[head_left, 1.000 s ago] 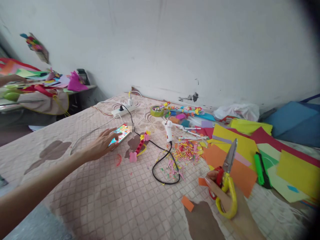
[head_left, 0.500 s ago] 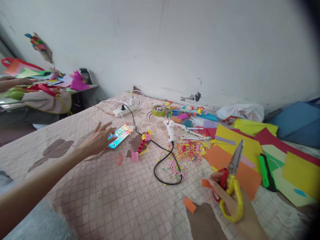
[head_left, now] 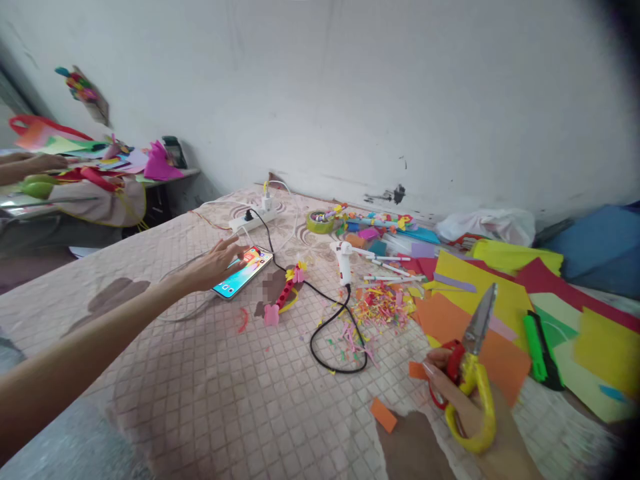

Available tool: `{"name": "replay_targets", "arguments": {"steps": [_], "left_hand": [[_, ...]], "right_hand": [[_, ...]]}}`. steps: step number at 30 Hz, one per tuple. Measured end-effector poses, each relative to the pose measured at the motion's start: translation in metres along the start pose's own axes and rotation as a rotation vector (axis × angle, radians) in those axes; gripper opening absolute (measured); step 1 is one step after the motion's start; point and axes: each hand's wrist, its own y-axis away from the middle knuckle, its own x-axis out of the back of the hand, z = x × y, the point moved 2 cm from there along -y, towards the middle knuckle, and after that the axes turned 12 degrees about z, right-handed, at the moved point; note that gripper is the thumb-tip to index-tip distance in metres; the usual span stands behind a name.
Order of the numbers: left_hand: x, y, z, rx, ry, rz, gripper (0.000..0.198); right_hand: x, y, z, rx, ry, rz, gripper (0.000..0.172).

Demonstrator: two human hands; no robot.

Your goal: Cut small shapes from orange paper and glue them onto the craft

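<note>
My left hand [head_left: 216, 264] reaches over a lit phone [head_left: 245, 272] lying on the tablecloth, fingers stretched out above its screen; whether a fingertip touches the glass I cannot tell. In my right hand [head_left: 463, 393] at the lower right are scissors [head_left: 473, 373] with one red and one yellow handle, blades pointing up. A small orange paper piece [head_left: 417, 371] is pinched at the same hand's fingertips. Another orange paper strip [head_left: 384, 415] lies on the cloth nearby. Just right of the phone rests a decorated red headband [head_left: 286, 293] with pink and yellow pieces.
A white glue gun [head_left: 344, 263] with a looped black cord stands beside paper scraps [head_left: 385, 307]. Coloured sheets [head_left: 485, 287] and a green cutter [head_left: 543, 350] lie at right. A power strip [head_left: 253, 221] sits behind the phone. Another person's hands [head_left: 35, 165] are at the left table.
My left hand has moved slightly right and up over the phone, and the screen's picture has changed. My right hand still holds the scissors and orange paper. The view has shifted a little.
</note>
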Motion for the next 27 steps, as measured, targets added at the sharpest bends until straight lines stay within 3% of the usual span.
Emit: {"name": "replay_targets", "arguments": {"steps": [15,19,23,25,27], "left_hand": [[-0.011,-0.009,-0.002,-0.038,-0.047,-0.041,0.050],[0.000,-0.011,0.003,-0.046,-0.080,0.062,0.045],[0.024,0.007,0.027,0.021,-0.128,0.322,0.026],[0.032,0.023,0.052,0.005,-0.154,0.353,0.023],[0.035,0.039,0.083,-0.128,-0.099,0.372,0.026]], "right_hand": [[0.003,0.000,0.009,-0.097,-0.014,0.008,0.034],[0.003,-0.001,0.009,-0.087,-0.016,-0.017,0.032],[0.002,-0.001,0.005,-0.021,-0.022,-0.021,0.028],[0.001,-0.001,0.003,-0.022,-0.008,-0.017,0.029],[0.001,-0.001,0.003,-0.014,0.009,-0.010,0.030]]}}
